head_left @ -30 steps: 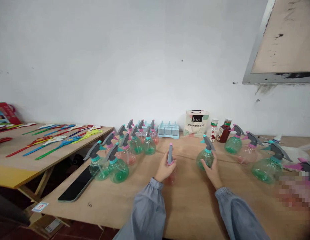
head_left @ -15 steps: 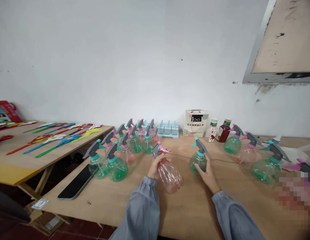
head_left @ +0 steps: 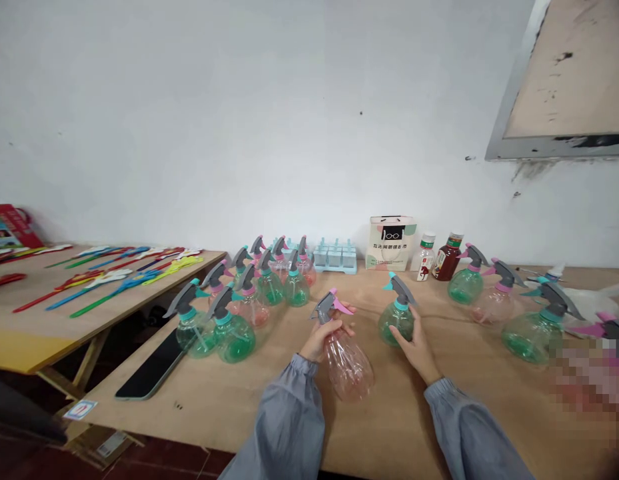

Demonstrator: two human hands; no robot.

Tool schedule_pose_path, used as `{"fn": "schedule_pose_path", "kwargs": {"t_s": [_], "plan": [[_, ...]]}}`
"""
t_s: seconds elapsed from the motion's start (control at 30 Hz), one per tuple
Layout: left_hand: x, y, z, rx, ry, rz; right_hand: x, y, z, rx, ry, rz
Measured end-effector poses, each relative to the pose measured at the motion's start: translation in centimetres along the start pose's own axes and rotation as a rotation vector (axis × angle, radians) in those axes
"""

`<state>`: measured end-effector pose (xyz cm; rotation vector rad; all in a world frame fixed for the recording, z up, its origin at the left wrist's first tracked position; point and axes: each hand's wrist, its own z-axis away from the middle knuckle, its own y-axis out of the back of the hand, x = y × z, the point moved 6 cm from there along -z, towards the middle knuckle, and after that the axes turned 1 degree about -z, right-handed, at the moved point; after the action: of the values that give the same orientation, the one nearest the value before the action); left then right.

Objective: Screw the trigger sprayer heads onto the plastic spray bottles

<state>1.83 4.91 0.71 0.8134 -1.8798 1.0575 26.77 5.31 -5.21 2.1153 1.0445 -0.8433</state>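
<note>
My left hand (head_left: 325,337) is closed around the neck of a clear pink spray bottle (head_left: 349,368), which tilts with its grey and pink trigger head up and its base toward the lower right. To the right, my right hand (head_left: 415,343) grips the side of a green spray bottle (head_left: 390,313) with a grey and turquoise head, upright on the table. On the left stands a cluster of green and pink spray bottles (head_left: 234,339). More of them stand on the right, among them a green spray bottle (head_left: 532,337) and a pink spray bottle (head_left: 493,307).
A phone (head_left: 149,370) lies near the table's left edge. Along the wall are light-blue ice-pop moulds (head_left: 335,257), a paper bag (head_left: 390,245) and two drink bottles, one white (head_left: 425,257), one dark red (head_left: 446,258). Colourful hand-shaped sticks (head_left: 116,287) cover another table at left.
My left hand has moved slightly right with the pink spray bottle, and the bottle's base is a little lower. My right hand stays on the green spray bottle.
</note>
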Motion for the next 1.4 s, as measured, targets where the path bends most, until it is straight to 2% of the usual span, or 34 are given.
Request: {"fn": "schedule_pose_path", "kwargs": {"t_s": [0.33,0.57,0.77,0.97,1.2,1.4], "plan": [[-0.2,-0.2,0.0,0.006,0.010,0.053,0.0,0.0,0.1,0.012,0.014,-0.003],[-0.3,0.3,0.3,0.192,0.038,0.060,0.3,0.0,0.0,-0.005,-0.008,-0.027],[-0.1,-0.7,0.4,0.061,0.058,0.035,0.3,0.0,0.0,0.001,-0.005,-0.021],[-0.8,0.4,0.4,0.156,0.055,0.054,0.2,0.1,0.0,-0.009,-0.010,-0.025],[0.5,-0.9,0.4,0.062,0.002,0.064,0.2,0.1,0.0,-0.025,-0.017,-0.036],[-0.4,-0.5,0.5,0.108,0.059,0.107,0.3,0.0,0.0,-0.029,-0.021,-0.038]]}}
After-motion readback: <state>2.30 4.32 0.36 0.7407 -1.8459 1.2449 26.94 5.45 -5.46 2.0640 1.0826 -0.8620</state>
